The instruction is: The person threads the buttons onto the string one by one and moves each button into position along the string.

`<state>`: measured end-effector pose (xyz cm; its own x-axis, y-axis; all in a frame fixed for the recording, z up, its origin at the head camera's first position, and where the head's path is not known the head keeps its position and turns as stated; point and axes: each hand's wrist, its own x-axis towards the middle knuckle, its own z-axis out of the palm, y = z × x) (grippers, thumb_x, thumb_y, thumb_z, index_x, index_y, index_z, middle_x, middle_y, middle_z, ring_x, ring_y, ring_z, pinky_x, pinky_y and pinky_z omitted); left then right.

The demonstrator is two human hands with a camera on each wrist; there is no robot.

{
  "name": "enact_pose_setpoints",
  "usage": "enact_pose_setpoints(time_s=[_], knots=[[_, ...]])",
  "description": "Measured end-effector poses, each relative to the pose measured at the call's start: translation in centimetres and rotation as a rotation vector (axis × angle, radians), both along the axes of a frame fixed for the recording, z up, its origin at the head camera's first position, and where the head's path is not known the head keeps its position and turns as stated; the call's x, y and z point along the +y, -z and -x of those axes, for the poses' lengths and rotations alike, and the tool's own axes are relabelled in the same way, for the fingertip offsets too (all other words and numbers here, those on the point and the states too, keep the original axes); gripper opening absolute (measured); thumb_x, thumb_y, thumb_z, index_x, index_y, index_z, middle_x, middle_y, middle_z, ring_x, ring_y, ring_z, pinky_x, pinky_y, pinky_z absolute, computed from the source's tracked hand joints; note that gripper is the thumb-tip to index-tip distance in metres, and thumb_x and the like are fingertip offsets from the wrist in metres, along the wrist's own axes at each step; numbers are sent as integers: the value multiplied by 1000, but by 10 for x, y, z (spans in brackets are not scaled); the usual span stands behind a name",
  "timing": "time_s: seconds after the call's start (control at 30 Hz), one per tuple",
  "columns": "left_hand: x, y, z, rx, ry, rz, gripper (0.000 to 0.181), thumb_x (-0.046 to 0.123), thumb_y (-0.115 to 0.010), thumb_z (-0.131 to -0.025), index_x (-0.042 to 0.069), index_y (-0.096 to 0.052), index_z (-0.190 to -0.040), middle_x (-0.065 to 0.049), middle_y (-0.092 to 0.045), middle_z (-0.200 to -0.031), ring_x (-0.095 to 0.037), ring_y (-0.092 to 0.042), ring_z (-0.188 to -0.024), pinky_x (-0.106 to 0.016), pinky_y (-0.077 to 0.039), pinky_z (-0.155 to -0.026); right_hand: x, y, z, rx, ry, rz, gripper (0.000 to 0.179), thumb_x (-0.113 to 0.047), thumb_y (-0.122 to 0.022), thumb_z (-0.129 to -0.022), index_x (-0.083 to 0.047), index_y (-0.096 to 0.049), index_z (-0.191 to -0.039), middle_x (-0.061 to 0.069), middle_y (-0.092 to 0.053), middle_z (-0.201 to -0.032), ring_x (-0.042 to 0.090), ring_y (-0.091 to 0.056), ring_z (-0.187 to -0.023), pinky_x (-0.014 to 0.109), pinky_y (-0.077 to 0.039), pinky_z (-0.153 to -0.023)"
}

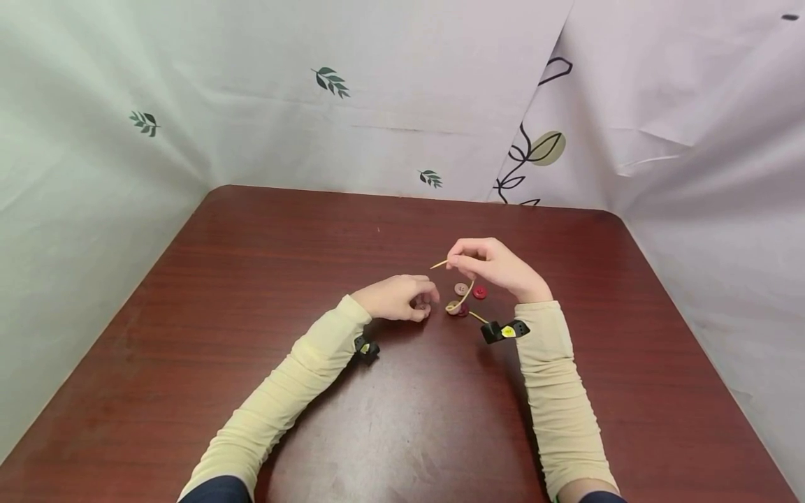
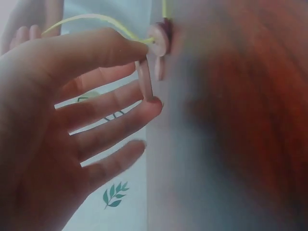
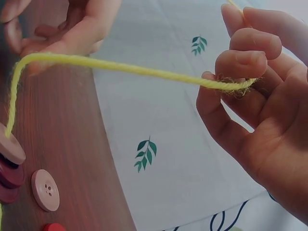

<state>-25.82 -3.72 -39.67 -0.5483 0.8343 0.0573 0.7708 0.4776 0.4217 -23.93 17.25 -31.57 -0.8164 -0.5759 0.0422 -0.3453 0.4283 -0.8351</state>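
Cream sleeves (image 1: 558, 398), left and right, and they're bunched up in ring after ring! Navy cloth (image 1: 218, 490) peeks in beyond their upper ends, and near each cuff (image 1: 536, 312) sits a chunky black block (image 1: 490, 332) wearing a bright yellow patch (image 1: 508, 332)!

Right fingers (image 3: 240, 61) hold one cord (image 3: 139, 70) above two loose buttons (image 1: 462, 288) and two-plus threaded buttons (image 3: 13, 153); left fingers (image 2: 122, 119), one button (image 2: 145, 82).
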Motion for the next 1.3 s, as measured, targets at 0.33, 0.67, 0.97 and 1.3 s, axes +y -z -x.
enact_pose_setpoints(time_s=[0.33,0.67,0.97,1.3], knots=[[-7,-11,2,27,31,-61,19,13,-56,-79,7,-65,-94,-2,-58,-86,-11,-56,-77,-22,-46,-70,2,-1,1,-6,12,3,17,-14,-54,-89,1,-60,-92,14,-44,-61,17,-44,-59,24,-37,-55],[-12,-16,5,56,2,-95,22,23,-52,-89,11,-64,-102,5,-65,-95,-4,-57,-80,-24,-48,-76,3,-1,0,6,10,-4,10,-14,-53,-89,-7,-61,-89,19,-45,-63,32,-45,-63,24,-40,-58],[-16,-21,6,17,-28,-195,19,21,-57,-87,10,-63,-101,3,-65,-94,-4,-57,-77,-27,-49,-74,3,1,1,4,11,2,8,-15,-53,-89,-12,-61,-87,16,-44,-61,23,-45,-60,25,-40,-58],[-18,-23,7,-42,-87,-318,23,9,-64,-81,10,-58,-102,-1,-61,-90,-7,-61,-84,-27,-51,-74,6,12,8,15,-1,3,8,-18,-54,-89,-14,-60,-88,9,-45,-60,17,-45,-57,26,-41,-57]])
